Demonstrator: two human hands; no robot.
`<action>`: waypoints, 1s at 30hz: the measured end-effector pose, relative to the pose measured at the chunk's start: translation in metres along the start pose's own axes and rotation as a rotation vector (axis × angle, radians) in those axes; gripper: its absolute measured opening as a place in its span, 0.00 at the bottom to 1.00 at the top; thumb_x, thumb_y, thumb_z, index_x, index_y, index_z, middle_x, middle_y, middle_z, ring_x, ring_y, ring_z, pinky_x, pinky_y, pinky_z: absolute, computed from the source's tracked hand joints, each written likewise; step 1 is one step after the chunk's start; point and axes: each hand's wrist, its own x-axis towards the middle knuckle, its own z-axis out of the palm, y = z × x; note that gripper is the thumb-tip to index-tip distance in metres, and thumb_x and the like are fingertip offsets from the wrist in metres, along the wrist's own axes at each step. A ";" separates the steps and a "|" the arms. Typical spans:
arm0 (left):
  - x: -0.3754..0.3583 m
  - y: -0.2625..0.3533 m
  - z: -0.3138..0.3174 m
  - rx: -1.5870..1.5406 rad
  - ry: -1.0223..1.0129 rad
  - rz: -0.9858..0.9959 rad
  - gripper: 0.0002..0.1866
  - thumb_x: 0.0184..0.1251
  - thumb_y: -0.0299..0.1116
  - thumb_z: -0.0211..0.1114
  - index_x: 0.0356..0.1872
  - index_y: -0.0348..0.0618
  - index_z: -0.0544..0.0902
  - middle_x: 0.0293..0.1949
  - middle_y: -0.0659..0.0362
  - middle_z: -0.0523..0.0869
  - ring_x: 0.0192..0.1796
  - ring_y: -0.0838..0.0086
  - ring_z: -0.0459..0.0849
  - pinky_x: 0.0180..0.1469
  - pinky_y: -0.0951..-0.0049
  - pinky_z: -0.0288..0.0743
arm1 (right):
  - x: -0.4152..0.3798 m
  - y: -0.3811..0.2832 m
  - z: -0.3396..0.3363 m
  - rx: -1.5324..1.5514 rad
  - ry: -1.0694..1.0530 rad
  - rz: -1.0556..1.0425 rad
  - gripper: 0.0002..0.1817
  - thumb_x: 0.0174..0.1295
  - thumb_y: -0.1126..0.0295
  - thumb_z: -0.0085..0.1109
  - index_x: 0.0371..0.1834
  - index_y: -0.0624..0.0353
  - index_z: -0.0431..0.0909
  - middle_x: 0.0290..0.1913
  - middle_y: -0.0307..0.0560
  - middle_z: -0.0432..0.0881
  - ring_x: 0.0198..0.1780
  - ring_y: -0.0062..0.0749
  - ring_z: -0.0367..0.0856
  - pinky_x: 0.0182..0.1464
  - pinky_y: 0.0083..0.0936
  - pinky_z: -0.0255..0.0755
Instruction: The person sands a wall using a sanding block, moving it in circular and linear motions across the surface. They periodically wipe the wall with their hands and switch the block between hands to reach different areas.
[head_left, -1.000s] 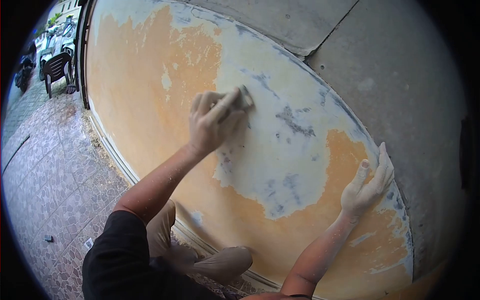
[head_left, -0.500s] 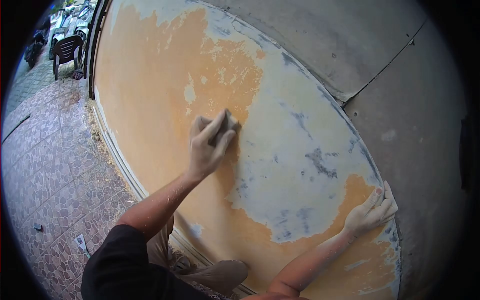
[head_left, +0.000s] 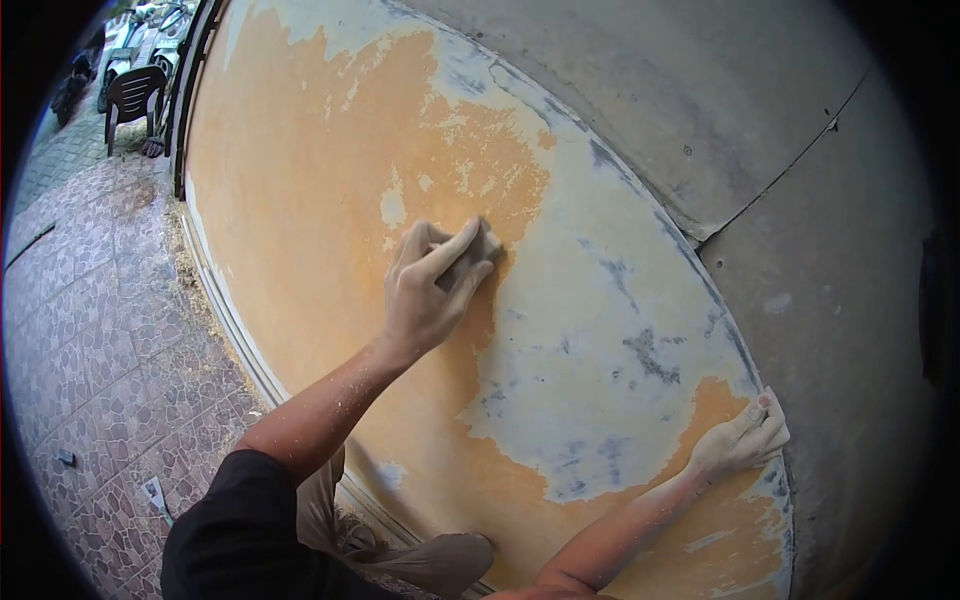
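Observation:
In the head view, my left hand [head_left: 430, 285] is closed around a small pale sanding block [head_left: 487, 246], partly hidden by the fingers. The block rests against a large panel [head_left: 290, 200] of worn orange, close to the border of a broad whitish patch [head_left: 560, 330] with dark grey marks. Farther right, my right hand [head_left: 740, 438] lies at the panel's far edge, fingers reaching over the rim and thumb on top. The fingertips beyond the edge are partly hidden. Pale dust coats both hands.
Past the panel's right edge is a grey concrete surface [head_left: 800, 290] with a dark crack. On the left lies a patterned tile floor [head_left: 110, 310], dusty along the panel. A dark plastic chair [head_left: 135, 100] stands at upper left. My bent knee [head_left: 445, 560] is below the panel's near edge.
My left hand has shifted slightly right across the panel with the block. My right hand stays at the edge, a little lower in view, and the view itself has moved slightly.

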 end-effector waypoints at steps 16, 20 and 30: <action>0.041 -0.012 0.003 0.168 0.116 0.162 0.26 0.62 0.35 0.75 0.63 0.51 0.84 0.40 0.59 0.81 0.41 0.66 0.80 0.43 0.65 0.78 | -0.002 -0.003 -0.002 0.049 -0.006 0.005 0.24 0.80 0.49 0.41 0.57 0.55 0.81 0.51 0.48 0.75 0.57 0.44 0.70 0.63 0.44 0.61; 0.139 -0.050 -0.008 0.216 0.252 0.012 0.25 0.69 0.45 0.70 0.65 0.52 0.83 0.41 0.56 0.81 0.45 0.63 0.81 0.50 0.62 0.76 | -0.002 -0.003 -0.008 0.070 -0.047 0.005 0.25 0.80 0.49 0.41 0.57 0.55 0.81 0.52 0.48 0.74 0.58 0.43 0.69 0.63 0.44 0.61; 0.047 -0.005 -0.009 0.209 0.077 0.109 0.27 0.61 0.32 0.76 0.64 0.46 0.84 0.35 0.56 0.80 0.37 0.67 0.80 0.42 0.67 0.75 | -0.001 -0.005 0.001 0.000 -0.020 0.130 0.25 0.79 0.45 0.40 0.55 0.51 0.82 0.54 0.46 0.75 0.61 0.44 0.69 0.67 0.49 0.57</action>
